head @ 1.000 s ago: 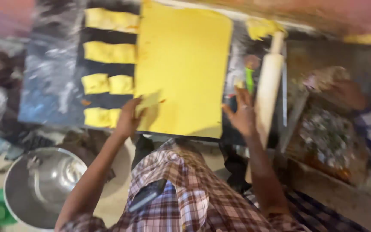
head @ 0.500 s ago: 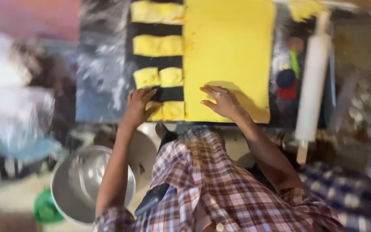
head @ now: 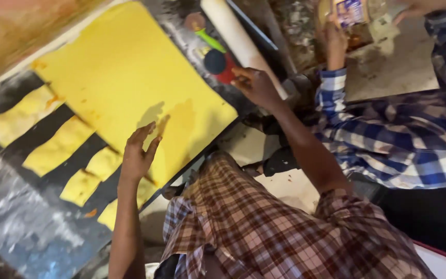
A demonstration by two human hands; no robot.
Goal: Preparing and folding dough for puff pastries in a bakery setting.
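A large yellow dough sheet (head: 125, 77) lies on a dark work surface (head: 21, 227). My left hand (head: 138, 152) rests flat on the sheet's near edge with its fingers apart. Beside it, to the left, lie several cut yellow strips (head: 58, 147). My right hand (head: 256, 85) reaches past the sheet's right corner. Its fingertips touch a round red and black cutter (head: 219, 63) with a green handle (head: 210, 39). Whether the fingers grip the cutter is unclear.
A white rolling pin (head: 238, 36) lies just beyond the cutter. On the right sits a co-worker in a blue checked shirt (head: 388, 134), whose hand (head: 334, 36) is raised by a packet (head: 351, 10) above a grey board (head: 393, 72). My plaid-covered lap (head: 264, 227) fills the foreground.
The view has swung and tilted. My right hand left the yellow sheet and went right to the cutter. My left hand has shifted from the cut strips onto the sheet's edge.
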